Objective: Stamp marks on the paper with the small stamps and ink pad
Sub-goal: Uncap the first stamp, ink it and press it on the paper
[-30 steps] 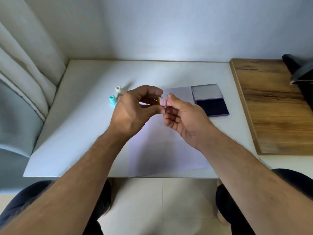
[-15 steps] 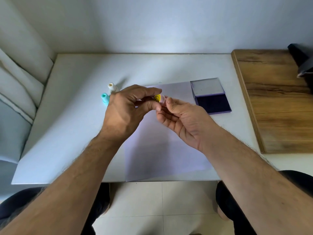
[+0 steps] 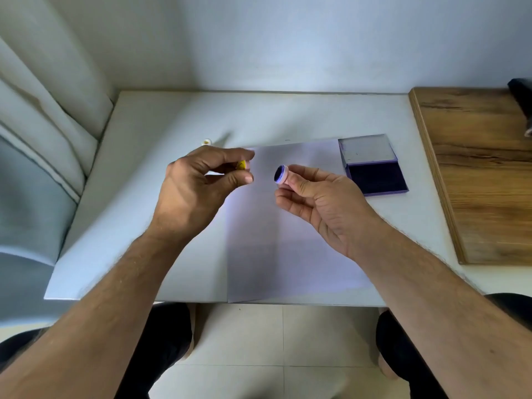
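Uncapped: yellow cap [image 3: 241, 165] pinched in left hand [image 3: 198, 185], pink stamp [image 3: 281, 174] gripped in right hand [image 3: 319, 203], dark face exposed. Next, probably: pressed onto ink pad [image 3: 375, 177], then paper [image 3: 288, 226].

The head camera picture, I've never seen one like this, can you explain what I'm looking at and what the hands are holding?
There is one picture, from a camera worn on a person's head, looking down at their own bare arms; no machine is involved. The left hand pinches a small yellow cap. The right hand holds a small pink stamp with its dark inked face showing. Below them a white table carries a sheet of paper, with no marks I can see, an open ink pad and, behind the left hand, another small stamp. A wooden board sits at the right.
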